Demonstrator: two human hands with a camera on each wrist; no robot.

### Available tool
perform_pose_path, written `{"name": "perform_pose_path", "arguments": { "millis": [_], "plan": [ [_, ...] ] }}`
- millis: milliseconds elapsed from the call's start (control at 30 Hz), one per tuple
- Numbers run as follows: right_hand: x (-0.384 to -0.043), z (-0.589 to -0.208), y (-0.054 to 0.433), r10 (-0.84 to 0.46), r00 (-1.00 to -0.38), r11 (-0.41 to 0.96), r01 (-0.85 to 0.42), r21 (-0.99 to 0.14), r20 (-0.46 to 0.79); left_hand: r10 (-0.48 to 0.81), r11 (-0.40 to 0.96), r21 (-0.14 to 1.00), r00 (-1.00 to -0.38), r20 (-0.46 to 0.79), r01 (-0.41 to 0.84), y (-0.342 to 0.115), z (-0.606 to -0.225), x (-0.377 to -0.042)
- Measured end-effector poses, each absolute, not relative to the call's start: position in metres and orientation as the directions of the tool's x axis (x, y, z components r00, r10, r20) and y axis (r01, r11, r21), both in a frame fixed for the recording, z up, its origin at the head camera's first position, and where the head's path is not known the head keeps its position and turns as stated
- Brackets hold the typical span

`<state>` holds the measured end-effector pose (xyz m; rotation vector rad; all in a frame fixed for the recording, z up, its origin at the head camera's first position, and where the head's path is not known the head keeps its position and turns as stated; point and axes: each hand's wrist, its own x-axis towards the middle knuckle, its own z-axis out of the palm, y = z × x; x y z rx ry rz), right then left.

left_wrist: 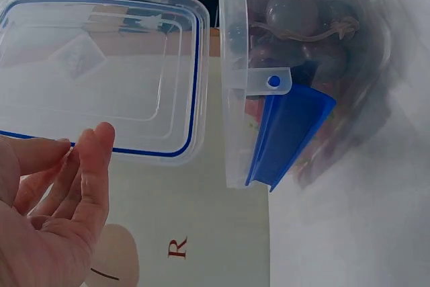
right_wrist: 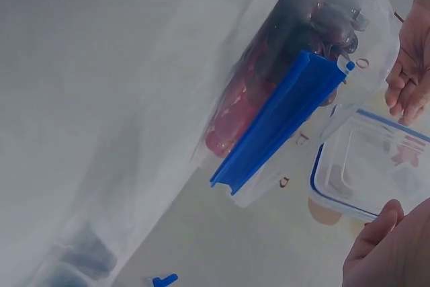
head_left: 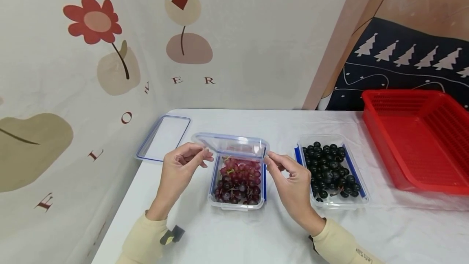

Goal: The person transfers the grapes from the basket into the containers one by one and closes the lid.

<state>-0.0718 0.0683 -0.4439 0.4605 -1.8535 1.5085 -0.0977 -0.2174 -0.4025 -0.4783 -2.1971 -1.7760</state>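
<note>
My left hand (head_left: pixel 183 168) pinches one side edge of a clear plastic lid (head_left: pixel 234 144) with a blue seal. The opposite edge is pinched by my right hand (head_left: pixel 293 186). Tilted, the lid is held above the far end of a clear food container (head_left: pixel 234 207). Inside that container lie red and dark purple grapes (head_left: pixel 238 180). In the left wrist view, a blue side latch (left_wrist: pixel 289 139) hangs down from the container's rim, and the lid's blue seal faces the camera. Another blue latch (right_wrist: pixel 282 122) hangs open in the right wrist view.
To the right stands a second clear container (head_left: pixel 338 205), lidless, with black grapes (head_left: pixel 326 168) and blue latches. Another blue-edged lid (head_left: pixel 165 137) lies at the table's back left corner. A red plastic basket (head_left: pixel 421 146) sits at the far right. A printed curtain (head_left: pixel 256 44) hangs behind the table.
</note>
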Motion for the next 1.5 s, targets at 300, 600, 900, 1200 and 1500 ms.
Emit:
{"name": "perform_pose_path", "arguments": {
  "millis": [300,600,900,1200,1500],
  "plan": [
    [-0.071,-0.448,0.070,0.101,-0.704,0.272,-0.660,-0.701,0.703,0.116,0.140,0.902,-0.912,0.395,0.408,-0.223,-0.405,-0.097],
    [-0.071,-0.450,0.072,0.006,-0.689,0.384,-0.668,-0.638,0.725,0.147,0.152,0.905,-0.914,0.378,0.398,-0.227,-0.415,-0.097],
    [-0.064,-0.455,0.070,-0.080,-0.812,0.476,-0.540,-0.694,0.578,0.182,0.307,0.877,-0.927,0.328,0.370,-0.222,-0.426,-0.094],
    [-0.059,-0.458,0.068,-0.145,-0.854,0.671,-0.456,-0.585,0.499,0.266,0.500,0.756,-0.906,0.330,0.422,-0.216,-0.436,-0.094],
    [-0.058,-0.457,0.062,-0.135,-0.894,0.728,-0.383,-0.569,0.428,0.286,0.592,0.688,-0.908,0.307,0.419,-0.209,-0.435,-0.091]
  ]
}}
